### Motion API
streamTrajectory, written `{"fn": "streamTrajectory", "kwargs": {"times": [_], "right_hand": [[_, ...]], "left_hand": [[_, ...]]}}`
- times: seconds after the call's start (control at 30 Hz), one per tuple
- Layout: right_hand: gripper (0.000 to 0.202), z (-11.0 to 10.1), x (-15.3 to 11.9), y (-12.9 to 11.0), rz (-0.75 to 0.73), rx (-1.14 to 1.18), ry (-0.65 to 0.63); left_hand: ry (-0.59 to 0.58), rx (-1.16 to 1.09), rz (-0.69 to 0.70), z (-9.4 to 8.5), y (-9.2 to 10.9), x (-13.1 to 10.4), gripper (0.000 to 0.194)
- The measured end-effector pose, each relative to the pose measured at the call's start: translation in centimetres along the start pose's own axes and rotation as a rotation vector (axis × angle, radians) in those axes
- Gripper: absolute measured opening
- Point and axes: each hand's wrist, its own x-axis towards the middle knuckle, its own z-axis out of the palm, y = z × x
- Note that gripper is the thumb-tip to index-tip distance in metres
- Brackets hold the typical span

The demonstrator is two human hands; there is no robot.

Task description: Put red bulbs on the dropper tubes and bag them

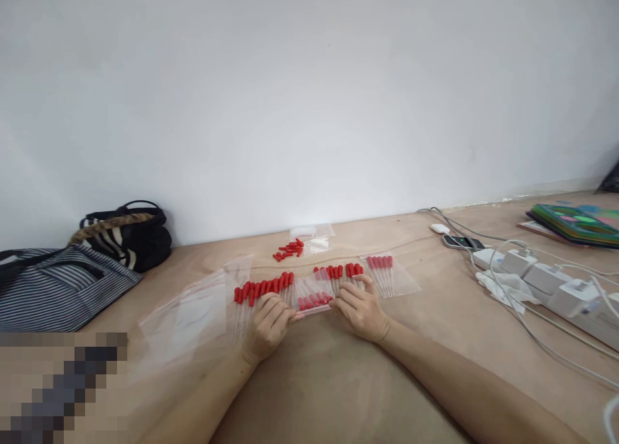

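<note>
Between my hands is a clear zip bag (312, 288) holding several red-topped droppers, its red-edged seal toward me. My left hand (268, 325) pinches the seal's left end, and my right hand (360, 308) pinches its right end. Just beyond my left hand lies a row of glass droppers with red rubber bulbs (264, 288). More red-bulbed droppers (341, 271) lie behind the held bag, partly covered by it and my right hand. To the right rests another zip bag (403, 281) with several droppers inside.
Flat clear zip bags (193, 315) are fanned out at the left. Loose red rubber bulbs (290, 249) lie near the wall beside a small plastic bag (316, 238). A striped bag (68, 289) and black bag (149, 234) sit far left; a power strip with chargers (551, 279) and cables occupies the right.
</note>
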Motion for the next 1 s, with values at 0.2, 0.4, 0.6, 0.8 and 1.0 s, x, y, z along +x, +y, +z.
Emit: {"fn": "streamTrajectory", "kwargs": {"times": [0.2,0.4,0.6,0.8,1.0], "right_hand": [[0.025,0.1,0.0,0.8,-0.027,-0.138,0.042],[0.025,-0.2,0.2,1.5,-0.025,-0.188,0.061],[0.011,0.3,0.9,1.2,0.235,-0.043,0.012],[0.034,1.7,1.0,1.1,0.54,0.233,-0.05],[0.021,0.9,2.1,1.2,0.695,0.795,-0.058]], "left_hand": [[-0.006,-0.025,-0.037,0.1,-0.1,-0.1,0.015],[0.021,-0.026,-0.08,0.3,-0.3,0.0,0.015],[0.094,-0.029,-0.163,2.3,-0.9,0.8,0.016],[0.186,-0.062,-0.239,3.3,-1.8,2.9,0.01],[0.29,-0.176,-0.443,2.5,-0.6,5.8,0.007]]}}
